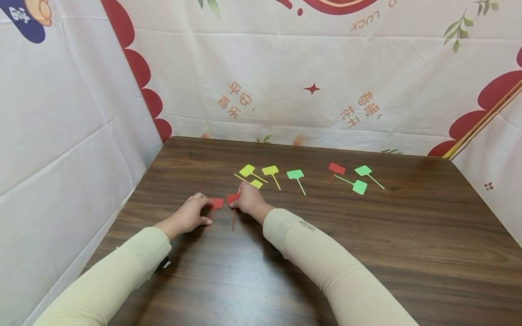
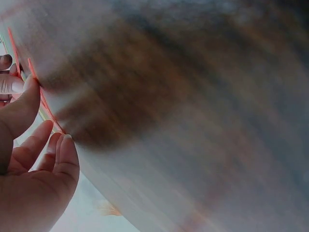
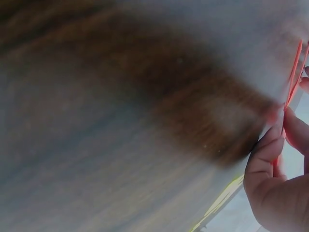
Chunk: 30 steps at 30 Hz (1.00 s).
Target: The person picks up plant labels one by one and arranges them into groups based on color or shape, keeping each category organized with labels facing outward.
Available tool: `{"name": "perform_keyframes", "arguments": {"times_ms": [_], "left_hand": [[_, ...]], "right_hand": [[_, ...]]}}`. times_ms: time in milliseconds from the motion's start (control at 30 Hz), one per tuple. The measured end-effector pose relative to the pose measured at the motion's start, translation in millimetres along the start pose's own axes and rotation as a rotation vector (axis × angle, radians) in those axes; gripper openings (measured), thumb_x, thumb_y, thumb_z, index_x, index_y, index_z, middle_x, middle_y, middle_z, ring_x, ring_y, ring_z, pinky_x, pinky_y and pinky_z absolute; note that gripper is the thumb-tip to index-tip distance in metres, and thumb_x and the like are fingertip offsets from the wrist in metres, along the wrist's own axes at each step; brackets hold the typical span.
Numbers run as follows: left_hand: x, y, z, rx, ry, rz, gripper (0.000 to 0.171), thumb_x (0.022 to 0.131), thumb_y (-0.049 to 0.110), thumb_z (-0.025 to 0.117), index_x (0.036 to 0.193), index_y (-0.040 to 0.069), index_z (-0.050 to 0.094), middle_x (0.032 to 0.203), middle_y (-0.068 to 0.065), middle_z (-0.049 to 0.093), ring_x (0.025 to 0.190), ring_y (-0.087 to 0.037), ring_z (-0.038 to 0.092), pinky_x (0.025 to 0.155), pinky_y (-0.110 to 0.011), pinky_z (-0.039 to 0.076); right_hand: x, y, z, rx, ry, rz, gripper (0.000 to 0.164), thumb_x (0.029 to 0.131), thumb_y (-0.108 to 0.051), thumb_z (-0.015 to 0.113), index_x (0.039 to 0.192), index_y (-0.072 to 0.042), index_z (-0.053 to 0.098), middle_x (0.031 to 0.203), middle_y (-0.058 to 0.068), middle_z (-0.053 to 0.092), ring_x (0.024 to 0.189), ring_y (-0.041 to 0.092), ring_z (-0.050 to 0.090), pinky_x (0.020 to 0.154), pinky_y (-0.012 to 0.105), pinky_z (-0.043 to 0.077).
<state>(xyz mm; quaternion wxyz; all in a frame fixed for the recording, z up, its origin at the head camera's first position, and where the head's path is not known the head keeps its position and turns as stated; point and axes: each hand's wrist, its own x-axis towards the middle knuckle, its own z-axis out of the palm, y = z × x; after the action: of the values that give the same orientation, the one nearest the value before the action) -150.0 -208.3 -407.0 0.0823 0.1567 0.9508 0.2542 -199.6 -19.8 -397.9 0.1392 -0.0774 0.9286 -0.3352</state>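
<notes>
Long cream ribbed sleeves (image 1: 346,267) sit closest to the camera, both forearms stretching in over a dark brown wood-grain table (image 1: 387,235). So, the left hand (image 1: 188,215) has a flat red tag with a rectangular head and thin stem (image 1: 217,203) in a fairly narrow grip, fingertips up at the head and thumb down by the stem. Right hand (image 1: 249,199) is pinching a second flat red tag of the same shape (image 1: 231,199), thumb across the front of its head. Those two are side by side on the left part of the table, heads close with a small gap, stems pointing back toward the person. Can't tell if either is lifted a bit. Three yellow tags (image 1: 270,170) are bunched just past the right hand, one partly hidden by it, with a lone green tag (image 1: 295,174) right of them. Further right there's a third red tag (image 1: 336,168) near two more green tags (image 1: 360,187). Behind it all hangs a white printed cloth (image 1: 277,59).
</notes>
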Motion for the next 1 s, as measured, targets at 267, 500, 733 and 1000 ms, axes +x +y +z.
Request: {"name": "perform_keyframes", "arguments": {"times_ms": [267,500,733,1000], "left_hand": [[-0.7,1.1,-0.3,-0.004,-0.009,-0.004,0.044,0.082,0.013,0.077,0.119,-0.004,0.061,0.112,-0.015,0.055,0.111,-0.034,0.05,0.097,-0.048,0.041],[-0.8,1.4,-0.7,-0.006,-0.009,-0.003,0.043,0.081,0.012,0.077,0.118,-0.004,0.062,0.113,-0.016,0.055,0.111,-0.035,0.05,0.098,-0.049,0.041],[-1.1,0.6,-1.3,0.004,-0.006,0.003,0.043,0.081,0.012,0.077,0.118,-0.004,0.062,0.112,-0.015,0.055,0.111,-0.034,0.05,0.098,-0.048,0.041],[-0.7,0.9,-0.8,0.003,-0.008,-0.002,0.043,0.082,0.012,0.077,0.119,-0.004,0.062,0.113,-0.016,0.055,0.111,-0.034,0.051,0.098,-0.048,0.041]], "right_hand": [[-0.9,0.2,-1.0,-0.023,-0.011,0.008,0.038,0.077,-0.017,0.082,0.082,-0.007,0.046,0.074,0.004,0.049,0.069,0.019,0.045,0.061,0.028,0.036],[-2.2,-1.1,-2.5,-0.06,-0.018,-0.001,0.036,0.079,-0.019,0.081,0.081,-0.007,0.048,0.074,0.004,0.05,0.067,0.018,0.045,0.06,0.028,0.037],[-3.4,-4.4,-3.9,-0.102,-0.033,-0.027,0.034,0.079,-0.02,0.08,0.077,-0.006,0.049,0.067,0.002,0.045,0.063,0.017,0.043,0.057,0.027,0.037],[-3.6,-4.8,-3.9,-0.146,-0.035,-0.046,0.032,0.08,-0.02,0.079,0.076,-0.007,0.05,0.066,0.0,0.045,0.063,0.015,0.043,0.056,0.026,0.036]]}}
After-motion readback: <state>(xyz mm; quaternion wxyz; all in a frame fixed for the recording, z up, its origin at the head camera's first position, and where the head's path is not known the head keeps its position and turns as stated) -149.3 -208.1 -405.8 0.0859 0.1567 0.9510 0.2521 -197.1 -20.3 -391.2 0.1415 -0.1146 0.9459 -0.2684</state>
